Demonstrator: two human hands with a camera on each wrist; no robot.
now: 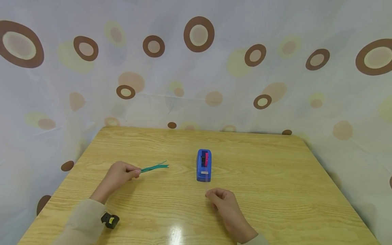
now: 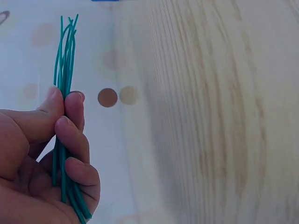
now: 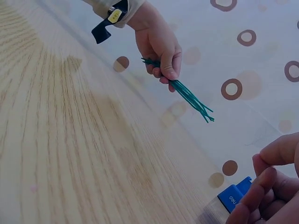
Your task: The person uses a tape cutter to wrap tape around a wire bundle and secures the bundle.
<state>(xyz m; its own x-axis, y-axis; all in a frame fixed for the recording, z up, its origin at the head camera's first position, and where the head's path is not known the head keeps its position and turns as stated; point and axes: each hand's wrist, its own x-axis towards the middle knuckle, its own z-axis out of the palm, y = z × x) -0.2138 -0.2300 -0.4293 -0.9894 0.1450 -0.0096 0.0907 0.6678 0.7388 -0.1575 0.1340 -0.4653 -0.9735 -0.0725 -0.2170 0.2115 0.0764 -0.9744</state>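
My left hand [image 1: 120, 175] grips a bundle of thin green strands, like wires or stems [image 2: 67, 70], fingers curled round it and the loose ends fanning out past the thumb. A blue tape dispenser [image 1: 203, 173] with a pink-red roll stands on the table between the hands. A faint clear strip of tape [image 1: 206, 178] hangs from its front edge towards my right hand [image 1: 225, 207], whose thumb and forefinger pinch the strip's end. In the right wrist view the pinching fingertips [image 3: 264, 161] show close to the dispenser, partly covering it; the strip itself is hard to make out there.
The wood-grain table [image 1: 260, 160] ends at a pale curtain [image 1: 196, 75] with brown rings, which hangs behind it and along both sides. A black strap with a yellow label [image 1: 111, 220] is on the left sleeve.
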